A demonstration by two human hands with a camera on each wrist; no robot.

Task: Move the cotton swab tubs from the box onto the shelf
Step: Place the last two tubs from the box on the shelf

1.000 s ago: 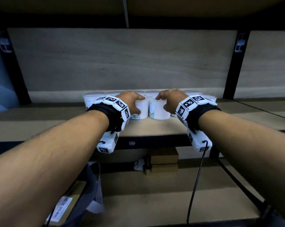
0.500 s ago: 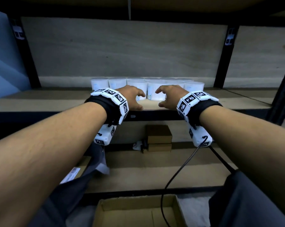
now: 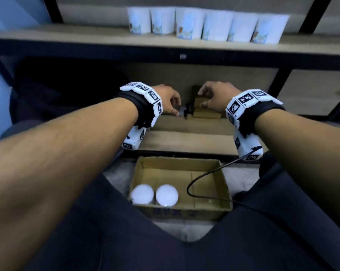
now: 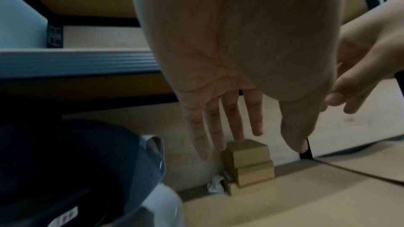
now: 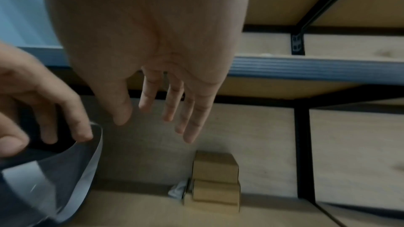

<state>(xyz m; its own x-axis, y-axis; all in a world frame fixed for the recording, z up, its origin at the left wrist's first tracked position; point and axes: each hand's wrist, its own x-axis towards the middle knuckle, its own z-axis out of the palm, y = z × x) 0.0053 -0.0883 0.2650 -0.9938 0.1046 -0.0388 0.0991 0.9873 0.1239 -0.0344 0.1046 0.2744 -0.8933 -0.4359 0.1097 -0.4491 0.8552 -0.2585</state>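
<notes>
Fingers (image 4: 231, 118) of the left hand (image 3: 168, 102) are hanging loose and nearly straight, holding nothing, as the left wrist view is showing plainly; fingers (image 5: 172, 108) of the right hand (image 3: 216, 98) are hanging the same way, relaxed and spread, with nothing in them. Both hands are hovering side by side in the air, a gap lying between them, each wearing a black wrist strap with white marker blocks.

Well above and beyond the fingertips, six white cotton swab tubs (image 3: 206, 24) are standing upright in a row on the shelf (image 3: 67, 36), side by side with little or no gap between them. Below the wrists and nearer the person, the open cardboard box (image 3: 222, 184) is sitting on the floor between the person's dark-trousered legs; two more tubs (image 3: 154, 194) are standing in its near left corner, touching or almost touching each other, their round white lids facing up. A black cable (image 3: 204, 178) is trailing from the right wrist unit across the box.

Just past the fingertips, on the lower shelf (image 3: 184, 141), small brown cartons (image 3: 202, 112) are sitting stacked against the back panel, with a crumpled white scrap (image 4: 215, 185) lying just beside them on the left hand's side.
</notes>
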